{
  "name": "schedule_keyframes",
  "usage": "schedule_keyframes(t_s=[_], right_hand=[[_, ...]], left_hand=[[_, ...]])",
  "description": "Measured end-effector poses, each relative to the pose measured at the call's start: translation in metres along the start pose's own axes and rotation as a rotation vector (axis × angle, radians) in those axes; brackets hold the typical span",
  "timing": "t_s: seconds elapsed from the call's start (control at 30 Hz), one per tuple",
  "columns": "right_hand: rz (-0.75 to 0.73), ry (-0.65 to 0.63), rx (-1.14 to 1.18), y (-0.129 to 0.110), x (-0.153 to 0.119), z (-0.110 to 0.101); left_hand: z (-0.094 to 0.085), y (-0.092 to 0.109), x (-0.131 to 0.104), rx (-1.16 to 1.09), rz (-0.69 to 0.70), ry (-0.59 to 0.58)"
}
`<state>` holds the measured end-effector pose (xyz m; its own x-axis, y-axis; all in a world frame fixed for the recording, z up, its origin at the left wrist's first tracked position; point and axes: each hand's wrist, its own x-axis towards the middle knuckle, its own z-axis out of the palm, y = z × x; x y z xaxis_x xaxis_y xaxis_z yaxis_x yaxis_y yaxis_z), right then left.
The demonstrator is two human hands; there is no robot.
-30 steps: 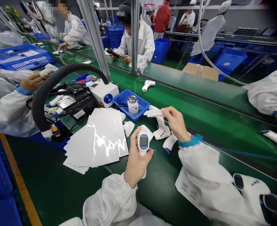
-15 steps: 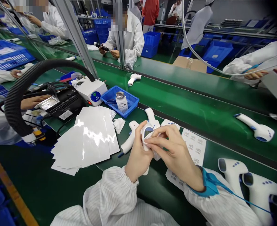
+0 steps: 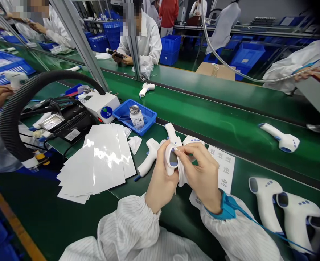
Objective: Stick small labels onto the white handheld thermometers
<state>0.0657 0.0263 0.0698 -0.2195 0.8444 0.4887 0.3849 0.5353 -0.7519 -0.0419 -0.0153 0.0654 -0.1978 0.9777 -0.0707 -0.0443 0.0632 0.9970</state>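
A white handheld device (image 3: 168, 163) with a dark oval screen is gripped in my left hand (image 3: 161, 181), screen facing up. The thumb and fingertips of my right hand (image 3: 203, 170) pinch at the upper edge of the screen; whether a thin film or cloth is between them is too small to tell. White material hangs below my right fingers. Just beyond my hands lie similar white devices, one (image 3: 148, 157) to the left, one (image 3: 171, 132) behind and another (image 3: 194, 140) partly hidden by my right hand. A sheet of printed labels (image 3: 225, 166) lies right of my right hand.
White sheets (image 3: 105, 159) fan out at left. Behind them are a blue tray (image 3: 149, 125) with a bottle (image 3: 136, 119), a white box (image 3: 94, 101) and a black hose (image 3: 6, 116). More devices (image 3: 298, 210) stand at right. Two lie on the green belt (image 3: 203, 112). A person sits opposite.
My right fingers have shifted from the screen's lower part to its upper edge, and the held device has turned. Devices on the belt have moved left in view. The view has shifted slightly.
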Motion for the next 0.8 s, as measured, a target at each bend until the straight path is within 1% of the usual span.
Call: schedule_keyframes(t_s=[0.1,0.17,0.2,0.37,0.53,0.67,0.7,0.8], right_hand=[[0.000,-0.122,-0.060,-0.003,-0.011,-0.002],[-0.033,-0.176,-0.074,-0.005,-0.011,-0.004],[-0.054,-0.173,-0.082,-0.005,-0.009,-0.005],[-0.137,-0.039,-0.180,-0.007,0.006,-0.006],[-0.170,-0.113,-0.194,-0.010,0.005,-0.005],[-0.180,-0.024,-0.208,-0.012,0.004,-0.004],[-0.171,-0.033,-0.215,-0.013,0.004,-0.004],[-0.116,-0.160,-0.190,-0.014,0.003,-0.004]], left_hand=[[-0.004,-0.004,0.002,0.052,0.037,0.044],[-0.006,-0.005,0.002,0.095,0.070,0.050],[-0.006,-0.005,0.002,0.112,0.082,0.045],[-0.003,-0.002,-0.002,0.114,0.068,0.036],[-0.005,-0.003,-0.003,0.130,0.104,0.068],[-0.007,-0.003,-0.002,0.152,0.115,0.076],[-0.007,-0.003,-0.002,0.154,0.111,0.086],[-0.008,-0.004,-0.001,0.149,0.100,0.105]])
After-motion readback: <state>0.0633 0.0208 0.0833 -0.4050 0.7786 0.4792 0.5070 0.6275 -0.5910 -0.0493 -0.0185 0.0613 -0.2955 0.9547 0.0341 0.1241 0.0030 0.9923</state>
